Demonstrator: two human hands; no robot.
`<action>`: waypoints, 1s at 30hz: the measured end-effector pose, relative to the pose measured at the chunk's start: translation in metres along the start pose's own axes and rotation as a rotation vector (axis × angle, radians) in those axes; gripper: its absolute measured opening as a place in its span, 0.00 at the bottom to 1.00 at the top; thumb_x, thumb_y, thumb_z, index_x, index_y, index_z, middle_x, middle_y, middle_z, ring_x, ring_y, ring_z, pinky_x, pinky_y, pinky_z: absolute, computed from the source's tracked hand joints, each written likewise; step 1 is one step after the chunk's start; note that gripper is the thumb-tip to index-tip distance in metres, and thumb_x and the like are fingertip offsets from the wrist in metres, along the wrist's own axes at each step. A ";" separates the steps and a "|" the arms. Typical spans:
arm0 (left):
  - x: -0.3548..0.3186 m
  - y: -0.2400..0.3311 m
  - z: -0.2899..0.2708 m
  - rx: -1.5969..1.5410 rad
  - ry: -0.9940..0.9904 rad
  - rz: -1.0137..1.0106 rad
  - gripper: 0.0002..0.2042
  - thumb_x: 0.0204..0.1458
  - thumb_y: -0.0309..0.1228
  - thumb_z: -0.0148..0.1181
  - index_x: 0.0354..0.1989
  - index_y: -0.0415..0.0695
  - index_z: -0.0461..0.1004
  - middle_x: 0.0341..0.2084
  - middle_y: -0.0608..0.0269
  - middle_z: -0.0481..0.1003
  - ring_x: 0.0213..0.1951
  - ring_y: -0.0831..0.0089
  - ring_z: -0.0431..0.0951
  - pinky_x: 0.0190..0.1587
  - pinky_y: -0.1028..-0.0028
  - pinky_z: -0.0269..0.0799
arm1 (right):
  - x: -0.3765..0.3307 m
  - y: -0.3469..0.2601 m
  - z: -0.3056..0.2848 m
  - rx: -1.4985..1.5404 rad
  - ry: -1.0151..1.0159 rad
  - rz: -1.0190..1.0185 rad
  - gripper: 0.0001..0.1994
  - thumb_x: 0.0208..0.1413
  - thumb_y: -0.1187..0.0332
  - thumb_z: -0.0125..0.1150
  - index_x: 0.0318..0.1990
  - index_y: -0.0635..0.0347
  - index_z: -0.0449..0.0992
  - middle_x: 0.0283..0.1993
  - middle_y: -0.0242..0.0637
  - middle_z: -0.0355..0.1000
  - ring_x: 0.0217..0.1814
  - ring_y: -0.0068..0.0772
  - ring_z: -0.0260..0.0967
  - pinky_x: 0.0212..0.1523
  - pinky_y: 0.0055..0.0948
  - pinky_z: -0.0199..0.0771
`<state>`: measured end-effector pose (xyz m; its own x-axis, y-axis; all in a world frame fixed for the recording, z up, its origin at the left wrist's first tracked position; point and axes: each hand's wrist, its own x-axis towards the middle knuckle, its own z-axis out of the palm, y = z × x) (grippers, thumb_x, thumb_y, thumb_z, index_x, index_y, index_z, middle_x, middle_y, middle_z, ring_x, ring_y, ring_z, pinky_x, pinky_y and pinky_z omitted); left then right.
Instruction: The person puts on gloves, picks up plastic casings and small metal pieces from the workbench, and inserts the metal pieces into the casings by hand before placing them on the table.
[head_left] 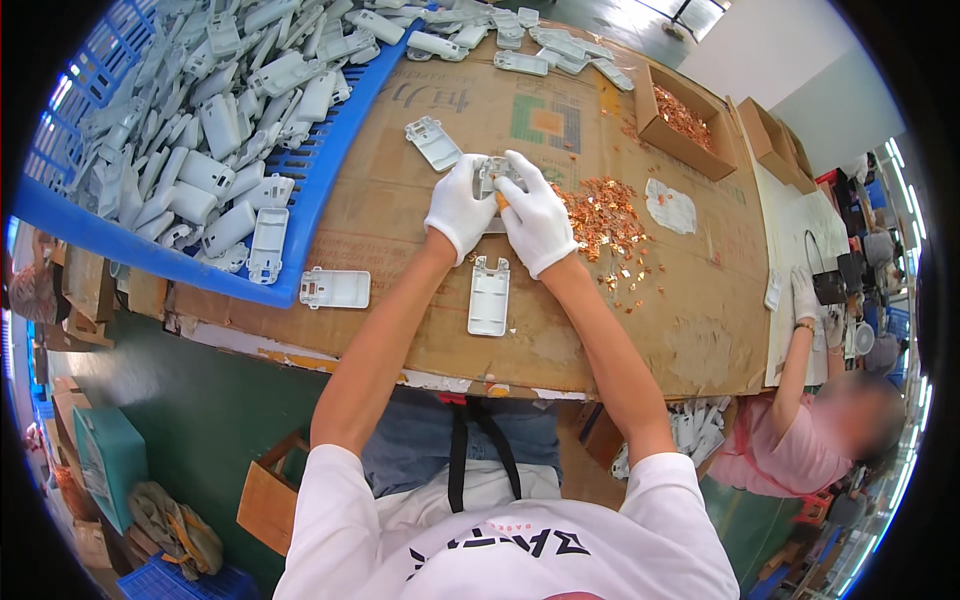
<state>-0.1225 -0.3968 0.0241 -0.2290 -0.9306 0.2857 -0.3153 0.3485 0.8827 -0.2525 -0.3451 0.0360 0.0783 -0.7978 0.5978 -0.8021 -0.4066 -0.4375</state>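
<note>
Both hands wear white gloves and meet over the cardboard-covered table. Between my left hand (460, 207) and my right hand (540, 218) is a white plastic housing (490, 172), gripped at both sides. Something small and orange shows at my right fingertips; I cannot make out what it is. Just beyond my left hand lies an open white shell (433, 144). Nearer to me rests another shell (489, 297), with one more (335, 288) to its left. A loose heap of small copper-coloured metal pieces (606, 222) is right of my right hand.
At the left stands a blue plastic crate (345, 140) piled with white shells (220, 125). More shells lie at the table's far edge. A cardboard box (650, 125) of copper pieces is at the far right, near a crumpled white sheet (671, 207). A co-worker (790, 430) sits at the right.
</note>
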 end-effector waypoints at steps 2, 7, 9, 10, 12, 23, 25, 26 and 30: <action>0.001 0.000 0.000 -0.007 0.040 0.043 0.16 0.46 0.26 0.63 0.44 0.42 0.71 0.36 0.50 0.78 0.40 0.53 0.78 0.42 0.63 0.74 | 0.001 0.002 0.000 -0.032 -0.012 -0.037 0.12 0.48 0.76 0.59 0.42 0.64 0.76 0.60 0.51 0.66 0.49 0.49 0.72 0.48 0.39 0.75; 0.002 0.000 -0.002 0.015 0.002 -0.030 0.19 0.45 0.28 0.65 0.47 0.41 0.71 0.39 0.50 0.79 0.43 0.57 0.80 0.45 0.66 0.74 | 0.000 0.004 0.000 -0.017 0.013 -0.051 0.11 0.48 0.74 0.59 0.41 0.63 0.77 0.61 0.51 0.66 0.53 0.47 0.72 0.51 0.38 0.75; 0.002 -0.001 -0.002 0.019 0.013 -0.017 0.19 0.44 0.28 0.66 0.47 0.41 0.71 0.40 0.51 0.79 0.43 0.57 0.80 0.45 0.66 0.74 | -0.001 0.003 -0.001 -0.026 0.020 -0.055 0.12 0.48 0.74 0.59 0.42 0.63 0.77 0.61 0.51 0.66 0.53 0.47 0.72 0.51 0.38 0.75; 0.002 0.000 -0.002 0.018 0.021 -0.011 0.20 0.44 0.28 0.66 0.47 0.41 0.71 0.40 0.51 0.79 0.43 0.57 0.79 0.45 0.66 0.74 | -0.001 0.003 -0.002 -0.037 0.021 -0.054 0.12 0.48 0.74 0.59 0.42 0.63 0.77 0.62 0.51 0.65 0.52 0.47 0.72 0.51 0.38 0.75; 0.001 0.000 -0.001 0.011 0.029 -0.009 0.20 0.44 0.28 0.66 0.48 0.42 0.71 0.40 0.51 0.79 0.44 0.57 0.79 0.45 0.66 0.74 | -0.002 0.003 -0.003 -0.042 0.016 -0.053 0.12 0.47 0.74 0.59 0.42 0.63 0.77 0.62 0.51 0.65 0.52 0.47 0.72 0.51 0.38 0.75; -0.001 0.001 -0.001 0.005 0.044 -0.008 0.18 0.45 0.27 0.65 0.46 0.43 0.71 0.39 0.50 0.78 0.43 0.54 0.79 0.44 0.64 0.74 | -0.006 0.005 0.003 0.008 -0.006 -0.017 0.16 0.45 0.78 0.61 0.46 0.63 0.77 0.65 0.49 0.62 0.50 0.46 0.73 0.49 0.37 0.76; 0.000 0.002 -0.001 0.013 0.039 0.007 0.17 0.46 0.27 0.64 0.45 0.43 0.70 0.38 0.49 0.78 0.43 0.52 0.78 0.44 0.63 0.74 | -0.006 0.006 0.003 0.024 -0.015 0.004 0.18 0.44 0.79 0.61 0.47 0.63 0.77 0.66 0.48 0.62 0.49 0.44 0.74 0.48 0.36 0.77; 0.000 0.004 -0.001 0.028 0.029 0.001 0.17 0.47 0.27 0.64 0.45 0.44 0.70 0.38 0.50 0.78 0.42 0.52 0.78 0.43 0.62 0.74 | -0.006 0.006 0.003 0.023 -0.021 0.004 0.18 0.44 0.79 0.61 0.47 0.63 0.77 0.66 0.48 0.62 0.49 0.44 0.74 0.48 0.36 0.77; 0.003 0.003 -0.002 0.043 0.020 0.036 0.17 0.47 0.27 0.63 0.46 0.44 0.69 0.38 0.50 0.78 0.42 0.52 0.78 0.43 0.62 0.74 | -0.005 0.003 0.004 0.055 -0.002 0.035 0.18 0.45 0.79 0.59 0.47 0.63 0.77 0.67 0.48 0.61 0.48 0.43 0.74 0.48 0.36 0.77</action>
<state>-0.1220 -0.3987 0.0284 -0.2222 -0.9194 0.3245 -0.3471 0.3856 0.8549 -0.2527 -0.3446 0.0291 0.0519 -0.8132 0.5797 -0.7706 -0.4018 -0.4946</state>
